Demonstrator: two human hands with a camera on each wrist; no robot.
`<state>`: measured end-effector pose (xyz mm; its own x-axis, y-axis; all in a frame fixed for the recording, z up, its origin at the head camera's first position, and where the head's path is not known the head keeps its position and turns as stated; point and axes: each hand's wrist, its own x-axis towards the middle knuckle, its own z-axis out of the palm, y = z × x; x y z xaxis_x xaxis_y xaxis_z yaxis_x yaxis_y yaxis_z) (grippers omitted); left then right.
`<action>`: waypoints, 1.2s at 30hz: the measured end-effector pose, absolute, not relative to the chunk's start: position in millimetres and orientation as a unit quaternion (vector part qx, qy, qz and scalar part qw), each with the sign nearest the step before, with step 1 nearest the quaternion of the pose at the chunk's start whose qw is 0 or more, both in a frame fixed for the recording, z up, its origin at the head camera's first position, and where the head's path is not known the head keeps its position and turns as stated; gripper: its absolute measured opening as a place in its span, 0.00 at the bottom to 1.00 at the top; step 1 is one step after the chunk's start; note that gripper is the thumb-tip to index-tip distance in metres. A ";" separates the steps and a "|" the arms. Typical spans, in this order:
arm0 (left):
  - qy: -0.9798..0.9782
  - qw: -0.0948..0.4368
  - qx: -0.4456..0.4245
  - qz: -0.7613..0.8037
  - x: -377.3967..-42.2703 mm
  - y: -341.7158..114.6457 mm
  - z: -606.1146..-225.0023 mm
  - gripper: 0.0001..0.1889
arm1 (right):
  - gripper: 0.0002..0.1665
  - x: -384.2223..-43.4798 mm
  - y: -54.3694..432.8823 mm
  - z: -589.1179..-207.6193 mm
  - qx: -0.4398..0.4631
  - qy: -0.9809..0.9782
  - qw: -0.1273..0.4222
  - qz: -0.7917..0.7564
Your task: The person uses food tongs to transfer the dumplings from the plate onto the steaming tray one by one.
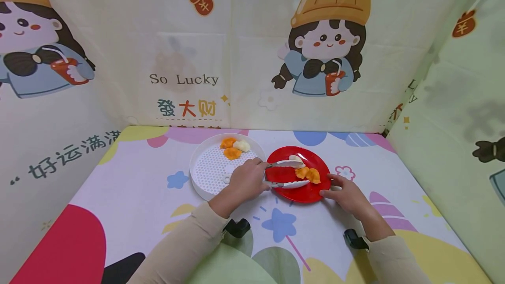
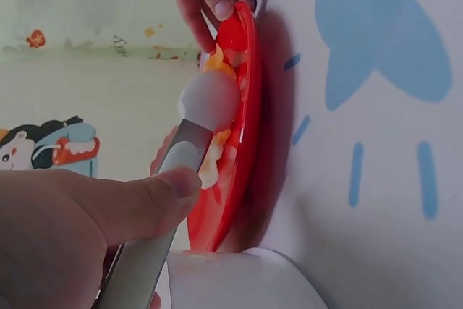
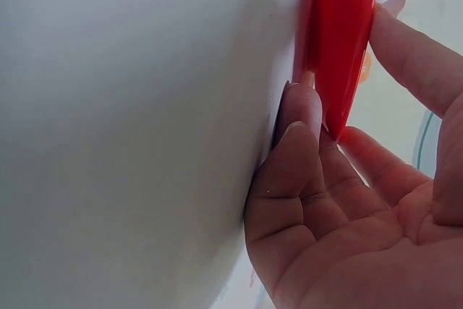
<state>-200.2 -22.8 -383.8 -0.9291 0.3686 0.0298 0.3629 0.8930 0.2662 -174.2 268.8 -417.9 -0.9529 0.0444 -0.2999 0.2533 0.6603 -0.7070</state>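
Note:
My left hand (image 1: 247, 179) grips a pair of metal tongs (image 2: 137, 269) with white tips. The spread tongs reach over the red plate (image 1: 320, 161), their tips on either side of the food there. Two orange dumplings (image 1: 313, 175) lie on the plate, with a white dumpling (image 1: 293, 157) partly hidden behind the upper tong arm. At the plate's right edge, my right hand (image 1: 349, 194) holds the rim; the right wrist view shows the thumb on one side and fingers tucked beneath the red plate (image 3: 343, 41).
Left of the plate stands a round white tray (image 1: 209, 165) with a perforated base. Orange dumplings (image 1: 232, 153) and a white dumpling (image 1: 242, 145) sit toward its far side. A printed cloth (image 1: 138, 170) covers the table, and patterned curtains (image 1: 248, 56) enclose the back and sides.

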 end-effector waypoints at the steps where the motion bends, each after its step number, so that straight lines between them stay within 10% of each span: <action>1: 0.973 0.011 0.187 0.135 -200.2 -22.4 -383.8 0.35 | 0.52 -174.2 268.9 -417.9 0.082 0.902 0.130 -0.404; 36: 0.973 -0.025 0.166 0.160 -188.1 -69.2 -352.7 0.29 | 0.52 -173.8 272.2 -420.3 0.075 0.903 0.127 -0.404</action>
<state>-188.1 -69.2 -352.7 -0.9440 0.3140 0.1017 0.3301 0.8939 0.3034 -173.8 272.2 -420.3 -0.9564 0.0329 -0.2903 0.2385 0.6618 -0.7107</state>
